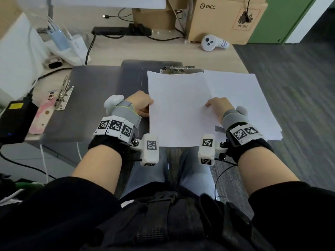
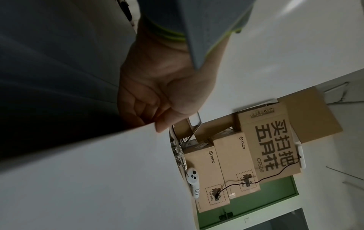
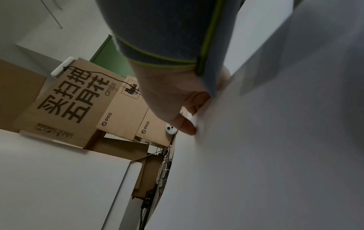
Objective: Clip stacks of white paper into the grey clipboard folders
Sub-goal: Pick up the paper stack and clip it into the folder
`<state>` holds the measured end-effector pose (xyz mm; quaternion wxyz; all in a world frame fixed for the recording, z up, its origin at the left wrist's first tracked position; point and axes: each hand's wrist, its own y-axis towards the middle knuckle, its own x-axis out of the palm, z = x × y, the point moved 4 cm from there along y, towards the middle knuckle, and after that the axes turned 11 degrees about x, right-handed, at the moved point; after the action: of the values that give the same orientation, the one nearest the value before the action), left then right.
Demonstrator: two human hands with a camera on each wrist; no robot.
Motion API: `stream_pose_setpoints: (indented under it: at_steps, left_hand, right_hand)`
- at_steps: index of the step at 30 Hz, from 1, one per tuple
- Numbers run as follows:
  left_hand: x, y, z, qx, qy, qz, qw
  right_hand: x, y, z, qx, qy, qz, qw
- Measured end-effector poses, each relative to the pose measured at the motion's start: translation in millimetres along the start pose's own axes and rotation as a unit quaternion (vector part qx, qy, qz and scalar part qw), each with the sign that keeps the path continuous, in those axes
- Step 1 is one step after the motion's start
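Observation:
Both hands hold a stack of white paper (image 1: 177, 109) over an open grey clipboard folder (image 1: 132, 73). The folder's metal clip (image 1: 174, 69) shows just beyond the stack's far edge. My left hand (image 1: 147, 105) pinches the stack's left edge, with the thumb (image 2: 163, 124) on top of the paper (image 2: 98, 179) and the fingers curled beneath. My right hand (image 1: 210, 105) grips the right edge, and its thumb (image 3: 187, 126) presses on the sheet (image 3: 265, 155). A second grey folder (image 1: 87, 105) lies at the left with its own clip (image 1: 63, 95).
A loose pile of white paper (image 1: 248, 98) lies to the right, overhanging the table edge. A white controller (image 1: 213, 42), cardboard boxes (image 1: 226, 17) and a power strip (image 1: 119, 30) stand at the back. A black device (image 1: 14, 120) and cables sit at the left.

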<state>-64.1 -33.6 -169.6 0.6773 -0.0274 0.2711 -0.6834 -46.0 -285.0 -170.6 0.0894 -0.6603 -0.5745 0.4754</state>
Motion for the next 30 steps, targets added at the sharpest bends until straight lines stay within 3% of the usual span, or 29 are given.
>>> stream_pose_setpoints:
  at_steps: [2,8,14,30]
  left_hand:
    - [-1,3,-1,-0.007,-0.002,-0.004,1.0]
    - [-8,11,0,0.002,0.004,0.015,1.0]
    - [-16,16,-2,0.007,-0.008,-0.001,1.0]
    - [-18,33,4,0.0,0.041,0.028,0.999]
  right_hand:
    - [-1,-1,-2,0.013,0.0,0.006,1.0]
    - [4,8,-15,-0.049,0.011,0.003,0.999]
    - [-1,9,-17,-0.012,0.025,0.005,1.0]
    - [4,25,-38,-0.044,-0.014,0.022,0.999]
